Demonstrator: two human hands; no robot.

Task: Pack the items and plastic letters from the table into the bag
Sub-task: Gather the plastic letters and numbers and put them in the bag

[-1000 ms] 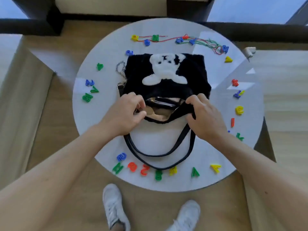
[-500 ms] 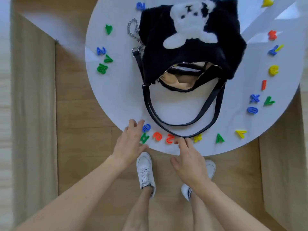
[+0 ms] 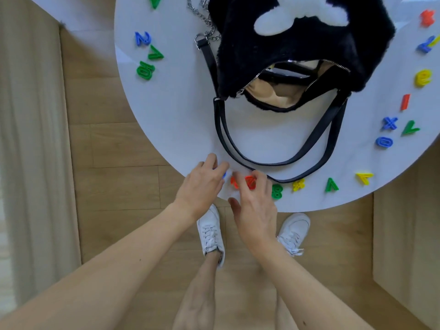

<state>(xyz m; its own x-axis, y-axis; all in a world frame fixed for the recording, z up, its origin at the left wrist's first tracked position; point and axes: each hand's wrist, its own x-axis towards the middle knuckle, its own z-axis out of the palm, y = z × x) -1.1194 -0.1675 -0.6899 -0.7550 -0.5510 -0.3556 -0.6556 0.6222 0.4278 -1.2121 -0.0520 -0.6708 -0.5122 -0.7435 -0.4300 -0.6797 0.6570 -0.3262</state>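
Letters, judged light, stiff and best pinched edgewise, are strewn on the tabletop around the open bag; red letters are touched by the unclenched right grip; the left grip cannot be told.

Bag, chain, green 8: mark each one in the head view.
bag (image 3: 238, 55): head view, on the black fur of its left side.
chain (image 3: 202, 17): head view, on the links midway along it.
green 8 (image 3: 277, 191): head view, on the middle of the figure.
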